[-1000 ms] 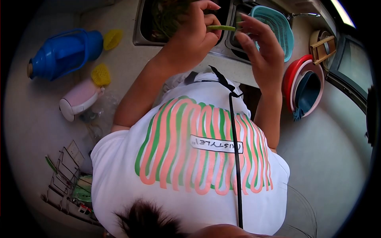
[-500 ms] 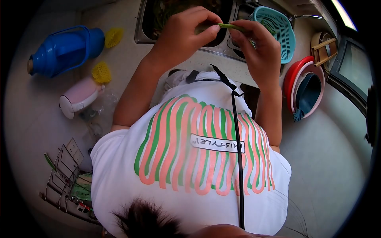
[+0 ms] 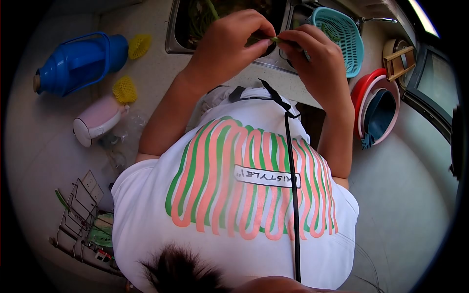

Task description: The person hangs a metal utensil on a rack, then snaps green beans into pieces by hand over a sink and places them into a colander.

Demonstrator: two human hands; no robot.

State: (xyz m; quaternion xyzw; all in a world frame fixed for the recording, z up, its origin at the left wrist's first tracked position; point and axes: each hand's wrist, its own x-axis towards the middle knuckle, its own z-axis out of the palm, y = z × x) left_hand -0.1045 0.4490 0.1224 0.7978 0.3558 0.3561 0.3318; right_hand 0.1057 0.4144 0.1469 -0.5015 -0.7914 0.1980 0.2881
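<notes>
My left hand [image 3: 229,46] is over the front edge of the left sink basin [image 3: 172,41], its thumb and fingers pinched on a thin green bean [image 3: 275,39]. Opposite it, my right hand [image 3: 317,56] pinches the same bean, and the fingertips of both hands almost touch. Behind my left hand, long green beans [image 3: 196,24] lie in the dark basin. A teal colander [image 3: 352,49] stands just beyond my right hand, with some green pieces [image 3: 331,32] inside.
On the left are a blue thermos [image 3: 80,63], two yellow scrubbers [image 3: 139,46] and a pink-and-white appliance [image 3: 100,117]. A faucet [image 3: 381,20], a red basin [image 3: 359,93] and a dark blue bowl [image 3: 380,112] are at right. Lower left is a wire rack [image 3: 73,224].
My right hand, apart from my left and open a second ago, has closed on the bean and met my left fingertips. A green stalk now shows above my left hand.
</notes>
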